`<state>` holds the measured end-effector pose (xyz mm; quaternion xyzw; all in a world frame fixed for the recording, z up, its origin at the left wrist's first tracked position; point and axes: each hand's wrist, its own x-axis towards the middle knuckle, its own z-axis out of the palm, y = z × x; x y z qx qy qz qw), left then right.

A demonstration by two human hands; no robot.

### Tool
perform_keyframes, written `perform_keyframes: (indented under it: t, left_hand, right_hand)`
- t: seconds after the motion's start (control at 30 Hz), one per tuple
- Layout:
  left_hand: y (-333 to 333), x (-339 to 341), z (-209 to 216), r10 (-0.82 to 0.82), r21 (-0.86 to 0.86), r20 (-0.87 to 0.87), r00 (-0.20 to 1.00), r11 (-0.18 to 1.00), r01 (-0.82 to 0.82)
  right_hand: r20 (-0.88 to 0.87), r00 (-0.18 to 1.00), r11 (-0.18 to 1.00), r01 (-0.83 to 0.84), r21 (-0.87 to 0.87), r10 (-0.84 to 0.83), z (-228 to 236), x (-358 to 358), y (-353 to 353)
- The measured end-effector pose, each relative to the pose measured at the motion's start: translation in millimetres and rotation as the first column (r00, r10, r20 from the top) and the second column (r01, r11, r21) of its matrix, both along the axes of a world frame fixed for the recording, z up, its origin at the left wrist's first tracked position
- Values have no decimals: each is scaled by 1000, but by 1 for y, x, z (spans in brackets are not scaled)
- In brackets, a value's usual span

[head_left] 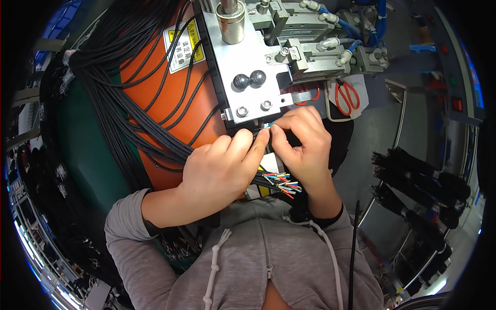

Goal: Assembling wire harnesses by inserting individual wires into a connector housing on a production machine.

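My left hand (219, 163) is closed over a bundle of black cables, its index fingertip pressed close to a cable end at the front edge of the metal fixture (227, 67). Thin coloured wires (268, 125) stick out there, some blue and white. My right hand (305, 139) pinches these wires between thumb and index finger, right beside the left fingertip. Below my hands, several stripped cable ends (281, 182) fan out in red, blue, yellow and white. My fingers hide most of the cable being held.
Black cables (119, 108) drape over an orange surface (150, 88) at the left. Pneumatic cylinders (320, 51) with blue hoses stand at the back right. Red-handled scissors (347, 98) lie beside the fixture. More black cable bundles (421, 181) hang on a rack at the right.
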<state>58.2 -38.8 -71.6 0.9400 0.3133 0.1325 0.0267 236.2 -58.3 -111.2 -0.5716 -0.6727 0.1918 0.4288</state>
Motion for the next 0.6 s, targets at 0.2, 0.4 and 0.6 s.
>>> perform_keyframes:
  t: [0.2, 0.4, 0.6]
  left_hand:
    - [9, 0, -6, -32, 44, 147, 989, 999, 25]
    - [13, -2, -12, -25, 66, 188, 982, 998, 13]
    - [-2, -8, 0, 104, 38, 36, 994, 994, -105]
  right_hand:
    - [-596, 767, 906, -43, -420, -240, -23, -2, -3]
    - [-493, 850, 948, 26, -317, -188, -22, -6, -5]
    - [-493, 858, 979, 51, -197, -144, -21, -4, -4]
